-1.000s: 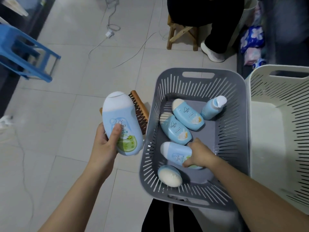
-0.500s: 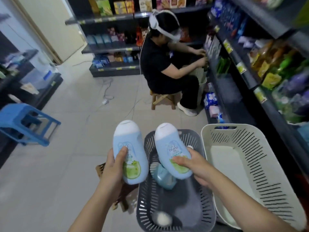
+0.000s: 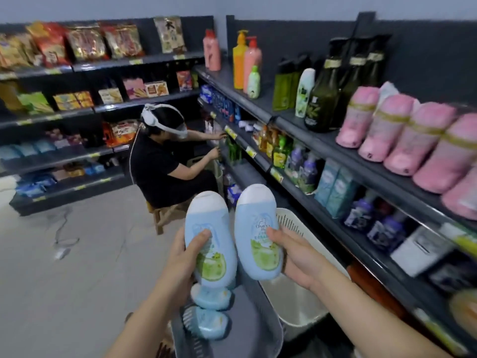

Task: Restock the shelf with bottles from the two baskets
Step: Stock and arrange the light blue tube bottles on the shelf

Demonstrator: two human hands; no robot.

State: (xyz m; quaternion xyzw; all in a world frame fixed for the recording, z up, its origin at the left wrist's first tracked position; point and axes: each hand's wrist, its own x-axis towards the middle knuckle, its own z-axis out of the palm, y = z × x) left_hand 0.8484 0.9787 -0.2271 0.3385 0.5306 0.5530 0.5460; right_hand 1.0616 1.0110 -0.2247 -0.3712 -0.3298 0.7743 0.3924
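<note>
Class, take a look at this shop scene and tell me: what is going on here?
The left hand grips the left bottle, the right hand the right bottle, both blue and upright, above a grey basket where more bottles lie. A white basket stands beside it, next to the shelves. Neither held bottle is shelved yet. Further back, a seated person reaches into the shelves.

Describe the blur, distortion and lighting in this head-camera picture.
Head view: the wide-angle lens bows the shelf lines. Head view: the left blue bottle in the left hand and the right blue bottle in the right hand are fairly sharp. Head view: the pink bottles and the goods near the right edge are smeared. Head view: the light is soft and even, with no hard glare.
</note>
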